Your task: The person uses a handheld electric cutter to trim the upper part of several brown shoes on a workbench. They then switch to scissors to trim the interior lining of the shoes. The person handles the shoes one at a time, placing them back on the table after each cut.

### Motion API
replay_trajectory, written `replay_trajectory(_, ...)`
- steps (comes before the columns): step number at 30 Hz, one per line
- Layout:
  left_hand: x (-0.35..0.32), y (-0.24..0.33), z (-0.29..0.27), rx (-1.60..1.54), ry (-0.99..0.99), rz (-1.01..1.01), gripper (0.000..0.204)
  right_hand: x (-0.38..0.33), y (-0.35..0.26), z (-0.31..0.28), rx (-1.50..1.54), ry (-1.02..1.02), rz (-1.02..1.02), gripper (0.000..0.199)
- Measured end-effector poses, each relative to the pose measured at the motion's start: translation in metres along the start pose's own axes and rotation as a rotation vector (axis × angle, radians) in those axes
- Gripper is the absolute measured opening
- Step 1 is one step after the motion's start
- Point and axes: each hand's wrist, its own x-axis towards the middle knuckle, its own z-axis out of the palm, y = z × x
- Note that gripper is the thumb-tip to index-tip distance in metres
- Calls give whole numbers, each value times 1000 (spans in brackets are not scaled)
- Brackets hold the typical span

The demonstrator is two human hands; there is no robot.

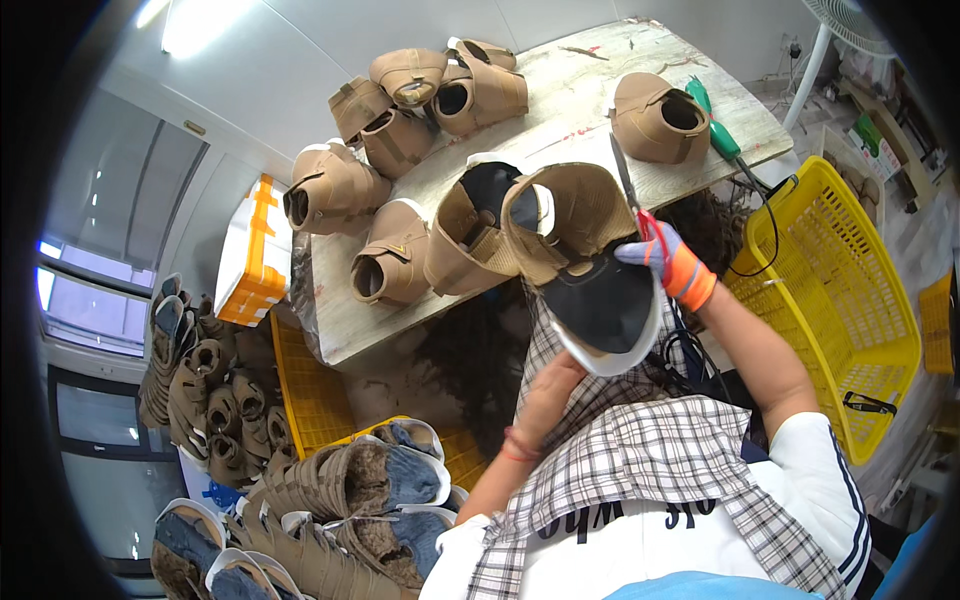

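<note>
Tan suede, that's what fills the middle here: a brown shoe (575, 250) tipped sole-up over the person's lap, its dark sole with the white rim turned toward the camera so the edge is easy to reach. The left hand (550, 385) cups it from beneath, fingers closed around the underside near the heel, propping it at an angle, though the shoe hides most of those fingers. Over on the other side, the right hand (668, 262), with orange and blue finger wraps, is clenched on a thin tool with a red grip (632, 195), its narrow blade standing up along the shoe's side where upper meets sole; the wraps look like guards against that blade. Just beyond, the worn wooden bench (560, 95) carries the rest of the batch within arm's reach: a matching shoe (465, 235) right beside the held one, another one (390, 262) to its left, a cluster of brown shoes (430, 90) at the far end, and one lone shoe (655, 118) next to a green-handled screwdriver (712, 118). To the right sits a yellow plastic basket (850, 300), open side up. Down at lower left, fur-lined shoes (340, 500) lie heaped in another yellow crate (305, 390), close to the knee, apart from the bench pairs.
</note>
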Motion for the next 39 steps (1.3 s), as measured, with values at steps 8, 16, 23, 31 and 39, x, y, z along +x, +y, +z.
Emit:
replay_trajectory(8, 3, 1, -59, -652, 215, -42, 34, 12, -30, 9, -530, -693, -47, 38)
replay_trajectory(16, -33, -9, -52, -549, 601, -72, 42, 0, 22, 26, -1181, -166, -138, 37)
replay_trajectory(23, -44, -39, -59, -454, 675, 6, 41, -31, 28, 17, -1451, -467, -356, 34)
replay_trajectory(31, -41, -40, -57, -366, 696, 17, 39, -18, 39, 23, -1373, -505, -403, 31)
replay_trajectory(39, -43, -46, -65, -468, 672, -24, 45, -18, 44, 19, -1342, -497, -401, 29)
